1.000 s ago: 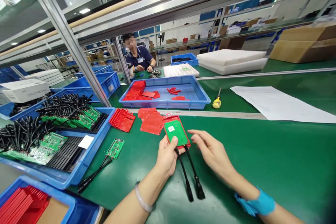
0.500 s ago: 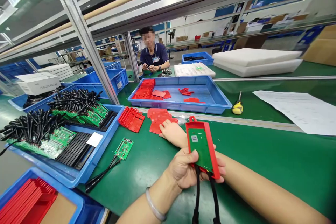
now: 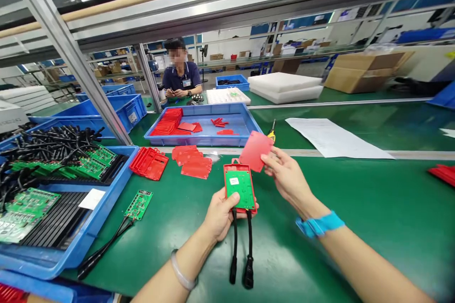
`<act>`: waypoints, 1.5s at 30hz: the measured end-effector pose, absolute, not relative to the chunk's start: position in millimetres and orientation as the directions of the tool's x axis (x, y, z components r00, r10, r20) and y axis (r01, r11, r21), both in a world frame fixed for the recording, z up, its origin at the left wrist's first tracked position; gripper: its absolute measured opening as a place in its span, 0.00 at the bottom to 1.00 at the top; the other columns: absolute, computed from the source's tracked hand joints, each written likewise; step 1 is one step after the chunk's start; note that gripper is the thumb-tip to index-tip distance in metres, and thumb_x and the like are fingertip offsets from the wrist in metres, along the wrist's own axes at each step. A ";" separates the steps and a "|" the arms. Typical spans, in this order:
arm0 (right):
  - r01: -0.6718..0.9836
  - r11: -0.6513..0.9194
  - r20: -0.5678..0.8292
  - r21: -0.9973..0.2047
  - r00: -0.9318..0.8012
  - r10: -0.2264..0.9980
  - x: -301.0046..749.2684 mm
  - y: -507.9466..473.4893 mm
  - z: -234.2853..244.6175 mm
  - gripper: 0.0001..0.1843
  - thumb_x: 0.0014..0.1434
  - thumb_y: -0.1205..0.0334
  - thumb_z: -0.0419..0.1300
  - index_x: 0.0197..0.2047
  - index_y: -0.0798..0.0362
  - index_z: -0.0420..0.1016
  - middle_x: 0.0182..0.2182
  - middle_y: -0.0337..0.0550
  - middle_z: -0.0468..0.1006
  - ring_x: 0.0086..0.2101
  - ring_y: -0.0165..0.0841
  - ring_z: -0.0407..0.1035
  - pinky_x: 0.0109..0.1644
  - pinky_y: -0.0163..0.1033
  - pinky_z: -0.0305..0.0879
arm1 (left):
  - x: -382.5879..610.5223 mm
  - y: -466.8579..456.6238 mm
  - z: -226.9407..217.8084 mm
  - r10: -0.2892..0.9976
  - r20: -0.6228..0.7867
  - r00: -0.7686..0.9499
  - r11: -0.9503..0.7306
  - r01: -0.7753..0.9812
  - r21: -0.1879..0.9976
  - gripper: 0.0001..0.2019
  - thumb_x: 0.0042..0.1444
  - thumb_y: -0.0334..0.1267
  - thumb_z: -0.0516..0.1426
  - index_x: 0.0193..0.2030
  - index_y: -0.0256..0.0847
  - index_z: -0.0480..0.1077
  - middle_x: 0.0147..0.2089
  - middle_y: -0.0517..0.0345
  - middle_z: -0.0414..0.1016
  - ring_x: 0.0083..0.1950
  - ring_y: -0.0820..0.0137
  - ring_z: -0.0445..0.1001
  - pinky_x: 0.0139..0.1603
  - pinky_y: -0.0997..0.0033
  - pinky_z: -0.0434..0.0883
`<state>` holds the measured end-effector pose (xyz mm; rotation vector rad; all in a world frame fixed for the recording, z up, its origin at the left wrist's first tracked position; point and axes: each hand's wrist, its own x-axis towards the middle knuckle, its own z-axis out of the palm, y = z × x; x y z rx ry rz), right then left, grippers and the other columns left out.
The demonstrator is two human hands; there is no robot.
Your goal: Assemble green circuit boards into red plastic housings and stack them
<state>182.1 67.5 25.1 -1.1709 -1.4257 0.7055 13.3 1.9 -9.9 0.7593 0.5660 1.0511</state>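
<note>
My left hand (image 3: 219, 214) grips the lower end of a red plastic case half (image 3: 227, 176) with a green circuit board (image 3: 241, 188) seated in it. Two black cables (image 3: 241, 251) hang from the case toward me. My right hand (image 3: 287, 176) pinches a flat red cover (image 3: 255, 150) by its right edge, tilted, just above and to the right of the case. A loose pile of red covers (image 3: 192, 162) lies on the green table beyond my left hand.
A blue tray (image 3: 204, 140) with red parts stands behind. Another blue tray (image 3: 76, 253) at left holds circuit boards and black cables. A loose board with cables (image 3: 138, 204), a stack of red case halves (image 3: 149, 163), a screwdriver (image 3: 272, 133), paper (image 3: 334, 138). A person sits opposite.
My right hand reached left to the pile of red covers, then came back holding one cover above the case. The left hand kept holding the case with the board.
</note>
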 end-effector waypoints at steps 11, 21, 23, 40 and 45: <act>-0.132 0.342 0.270 -0.930 0.383 0.883 194.6 12.4 20.2 0.30 0.55 0.59 0.63 0.60 0.42 0.59 0.29 0.33 0.66 0.20 0.23 0.57 0.18 0.25 0.56 | 18.9 -3.1 -11.5 0.941 -0.163 0.297 0.277 -0.395 0.876 0.17 0.56 0.42 0.57 0.49 0.33 0.67 0.41 0.44 0.77 0.39 0.59 0.77 0.37 0.65 0.73; -0.050 0.161 0.164 -0.986 -0.069 0.984 168.2 -0.3 -0.1 0.29 0.60 0.55 0.58 0.61 0.48 0.54 0.27 0.34 0.66 0.19 0.25 0.59 0.19 0.29 0.61 | 23.8 -1.1 -11.5 0.923 -0.248 0.293 0.363 -0.456 0.812 0.16 0.56 0.43 0.56 0.44 0.33 0.72 0.36 0.48 0.78 0.36 0.65 0.76 0.38 0.67 0.73; -0.036 0.157 0.159 -0.987 -0.075 0.984 167.3 0.4 -4.9 0.28 0.59 0.55 0.58 0.61 0.47 0.54 0.30 0.35 0.66 0.19 0.25 0.60 0.19 0.30 0.62 | 23.2 -1.0 -12.9 0.930 -0.252 0.269 0.359 -0.511 0.781 0.17 0.58 0.46 0.54 0.42 0.32 0.73 0.36 0.48 0.78 0.36 0.65 0.76 0.39 0.66 0.72; -0.013 0.087 0.087 -0.996 -0.062 0.994 169.9 3.0 -8.7 0.28 0.56 0.52 0.60 0.58 0.47 0.59 0.36 0.37 0.62 0.18 0.21 0.60 0.16 0.30 0.61 | 22.7 -3.3 -18.4 0.942 -0.155 0.296 0.275 -0.423 0.863 0.24 0.60 0.51 0.50 0.48 0.29 0.71 0.41 0.44 0.77 0.42 0.62 0.75 0.43 0.65 0.71; -0.033 0.052 0.054 -0.998 -0.050 0.997 169.8 2.6 -7.8 0.30 0.54 0.51 0.62 0.57 0.47 0.59 0.35 0.36 0.62 0.17 0.21 0.60 0.16 0.30 0.59 | 21.2 -3.9 -23.0 0.955 -0.041 0.293 0.128 -0.285 0.950 0.21 0.60 0.47 0.53 0.54 0.35 0.66 0.47 0.48 0.74 0.45 0.63 0.73 0.46 0.67 0.68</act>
